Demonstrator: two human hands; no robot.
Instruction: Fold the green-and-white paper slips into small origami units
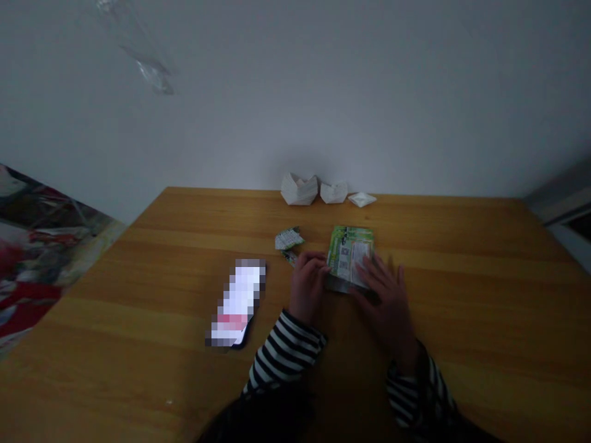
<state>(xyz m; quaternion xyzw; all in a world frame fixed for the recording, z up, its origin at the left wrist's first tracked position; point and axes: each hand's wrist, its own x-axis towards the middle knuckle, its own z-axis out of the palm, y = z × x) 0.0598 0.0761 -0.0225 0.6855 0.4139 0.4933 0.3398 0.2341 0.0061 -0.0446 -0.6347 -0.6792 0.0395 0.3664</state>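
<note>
A green and white printed sheet of paper (pixel 349 252), seemingly folded, lies on the wooden table in front of me. At its left edge, the curled fingers of my left hand (pixel 307 284) pinch the paper near the lower corner. My right hand (pixel 386 299) rests on the sheet's right side with fingers spread and stretched out. Just beyond my left hand are small folded or torn pieces of similar printed paper (pixel 289 239). The underside of the sheet and my left fingertips are partly hidden.
A phone (pixel 237 301) with a lit, blurred-out screen lies left of my hands. Along the wall stand a large folded paper boat (pixel 299 189), a smaller paper boat (pixel 333 192) and a flat white folded paper (pixel 362 199). Clutter (pixel 32 246) shows beyond the table's left edge.
</note>
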